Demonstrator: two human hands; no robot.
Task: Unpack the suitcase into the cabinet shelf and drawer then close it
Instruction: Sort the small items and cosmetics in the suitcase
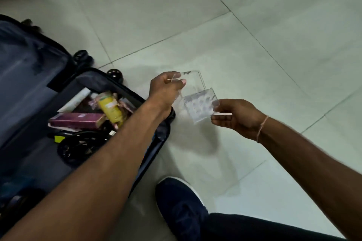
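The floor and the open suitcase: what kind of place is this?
Probably a room in a home or hotel: pale tiled floor, an open suitcase of toiletries lying on it, a person's shoe beside it.

Head cam, steep down, prob. close.

no text, brand or number can be read anywhere. the yellow cylindrical bottle (111, 108) in the open dark suitcase (125, 89) carries a pale label, and the long maroon cardboard box (77, 120) beside it bears a small light patch, but both are too blurred to make out.
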